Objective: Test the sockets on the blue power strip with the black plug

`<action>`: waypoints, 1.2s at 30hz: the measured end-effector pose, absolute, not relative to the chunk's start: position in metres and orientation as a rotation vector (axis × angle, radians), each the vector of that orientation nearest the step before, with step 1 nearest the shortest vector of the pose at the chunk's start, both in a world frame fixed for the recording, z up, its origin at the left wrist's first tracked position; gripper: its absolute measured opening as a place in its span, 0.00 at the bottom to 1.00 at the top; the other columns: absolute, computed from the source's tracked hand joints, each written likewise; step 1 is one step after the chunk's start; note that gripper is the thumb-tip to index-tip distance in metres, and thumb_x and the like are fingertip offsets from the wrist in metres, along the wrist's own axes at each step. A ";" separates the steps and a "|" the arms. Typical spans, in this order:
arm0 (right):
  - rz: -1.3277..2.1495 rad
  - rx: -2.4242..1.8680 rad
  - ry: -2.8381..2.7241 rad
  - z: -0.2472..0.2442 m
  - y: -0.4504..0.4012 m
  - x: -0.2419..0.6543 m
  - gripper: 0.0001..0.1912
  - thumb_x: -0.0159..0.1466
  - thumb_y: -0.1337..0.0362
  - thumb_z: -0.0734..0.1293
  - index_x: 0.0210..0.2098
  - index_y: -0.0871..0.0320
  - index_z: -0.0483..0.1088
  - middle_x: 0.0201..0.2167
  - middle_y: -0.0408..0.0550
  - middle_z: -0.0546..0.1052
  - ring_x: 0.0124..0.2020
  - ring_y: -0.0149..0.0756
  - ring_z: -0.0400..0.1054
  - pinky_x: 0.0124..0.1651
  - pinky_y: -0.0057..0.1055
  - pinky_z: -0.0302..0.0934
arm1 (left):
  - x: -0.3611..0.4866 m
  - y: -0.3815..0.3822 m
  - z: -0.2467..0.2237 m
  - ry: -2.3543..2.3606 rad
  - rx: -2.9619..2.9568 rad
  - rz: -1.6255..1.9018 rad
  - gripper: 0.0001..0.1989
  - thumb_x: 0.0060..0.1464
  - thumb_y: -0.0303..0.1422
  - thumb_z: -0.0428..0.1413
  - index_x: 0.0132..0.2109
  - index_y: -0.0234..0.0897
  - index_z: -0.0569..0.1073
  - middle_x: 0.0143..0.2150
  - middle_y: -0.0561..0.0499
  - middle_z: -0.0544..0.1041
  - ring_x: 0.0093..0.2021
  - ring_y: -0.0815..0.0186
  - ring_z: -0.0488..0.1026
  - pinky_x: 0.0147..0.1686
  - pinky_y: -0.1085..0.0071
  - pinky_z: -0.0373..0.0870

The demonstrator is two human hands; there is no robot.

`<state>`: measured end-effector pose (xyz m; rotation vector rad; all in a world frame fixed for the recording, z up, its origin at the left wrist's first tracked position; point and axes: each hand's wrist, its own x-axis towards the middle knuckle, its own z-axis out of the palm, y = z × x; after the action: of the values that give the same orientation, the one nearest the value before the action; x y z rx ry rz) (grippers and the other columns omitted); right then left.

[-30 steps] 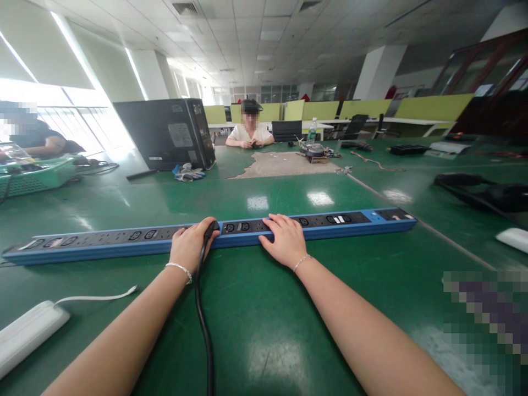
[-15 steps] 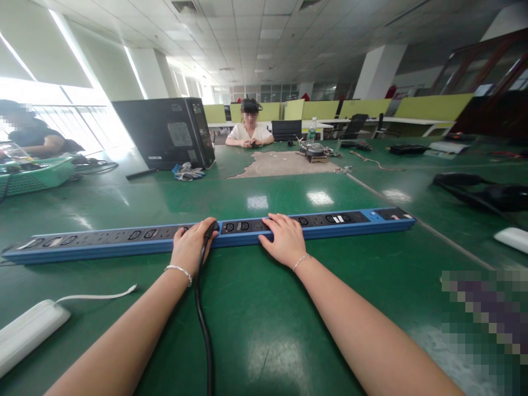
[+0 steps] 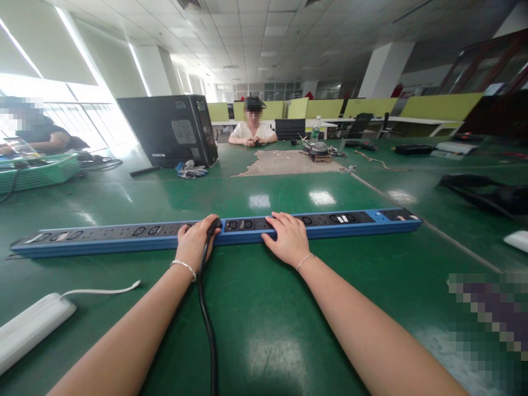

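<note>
A long blue power strip (image 3: 247,238) with black sockets lies across the green table in front of me. My left hand (image 3: 196,239) is closed around the plug (image 3: 215,224) of a black power cord (image 3: 205,308), at the strip's top near its middle. Whether the plug sits fully in a socket is hidden by my fingers. From there the cord runs down towards me. To the right, my right hand (image 3: 289,237) grips the strip, its fingers over the socket face and its thumb along the near side.
At left lies a white power strip (image 3: 37,324) with a white cable. Farther back stand a black computer case (image 3: 165,132), gloves (image 3: 192,169) and a green basket (image 3: 53,169). A person (image 3: 253,129) sits across the table; another person (image 3: 41,132) is at far left.
The whole view has shifted slightly, so everything appears a little farther right. Both hands keep their places on the power strip and plug.
</note>
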<state>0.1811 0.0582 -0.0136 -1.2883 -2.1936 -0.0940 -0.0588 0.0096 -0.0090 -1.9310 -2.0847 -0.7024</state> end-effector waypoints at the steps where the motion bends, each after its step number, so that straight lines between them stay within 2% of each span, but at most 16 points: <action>1: -0.092 -1.290 -2.194 -0.013 0.058 0.181 0.23 0.59 0.53 0.61 0.51 0.53 0.67 0.55 0.48 0.68 0.56 0.42 0.56 0.56 0.42 0.47 | -0.059 0.009 -0.009 -2.084 -1.934 -0.705 0.17 0.59 0.42 0.42 0.52 0.46 0.65 0.44 0.50 0.77 0.46 0.61 0.71 0.52 0.60 0.53; 9: -0.094 -1.292 -2.191 -0.013 0.058 0.180 0.23 0.58 0.53 0.62 0.51 0.53 0.67 0.54 0.47 0.68 0.56 0.41 0.56 0.57 0.42 0.47 | -0.054 0.010 -0.016 -2.044 -1.844 -0.797 0.17 0.58 0.41 0.42 0.52 0.45 0.65 0.45 0.49 0.76 0.46 0.61 0.71 0.54 0.59 0.51; 19: -0.107 -1.293 -2.198 -0.014 0.058 0.181 0.23 0.59 0.53 0.61 0.51 0.53 0.67 0.55 0.48 0.68 0.56 0.42 0.56 0.56 0.42 0.46 | -0.051 0.012 -0.022 -2.029 -1.775 -0.884 0.16 0.58 0.39 0.45 0.52 0.45 0.65 0.46 0.51 0.76 0.49 0.64 0.71 0.54 0.62 0.53; 28: -0.113 -1.282 -2.189 -0.015 0.058 0.181 0.22 0.58 0.54 0.62 0.51 0.53 0.67 0.54 0.47 0.68 0.56 0.42 0.56 0.56 0.42 0.46 | -0.057 0.009 -0.006 -2.024 -1.928 -0.796 0.17 0.57 0.42 0.45 0.50 0.43 0.66 0.40 0.49 0.77 0.43 0.61 0.73 0.49 0.63 0.62; 33: -0.102 -1.291 -2.195 -0.014 0.058 0.180 0.22 0.59 0.53 0.61 0.51 0.54 0.67 0.55 0.48 0.68 0.56 0.43 0.56 0.56 0.43 0.46 | -0.053 0.007 0.004 -2.139 -1.810 -1.128 0.19 0.56 0.42 0.45 0.52 0.41 0.65 0.40 0.48 0.77 0.39 0.62 0.74 0.42 0.67 0.67; 36: -0.090 -1.291 -2.193 -0.014 0.058 0.180 0.22 0.59 0.54 0.62 0.51 0.53 0.67 0.55 0.48 0.68 0.56 0.43 0.56 0.56 0.43 0.46 | -0.050 0.006 0.007 -2.165 -1.771 -1.241 0.20 0.55 0.42 0.46 0.53 0.41 0.65 0.40 0.49 0.77 0.39 0.62 0.74 0.41 0.67 0.67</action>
<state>0.1803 0.0582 -0.0136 -1.2908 -2.1933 -0.0897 -0.0500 0.0056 0.0074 -1.7709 -2.1649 -1.2408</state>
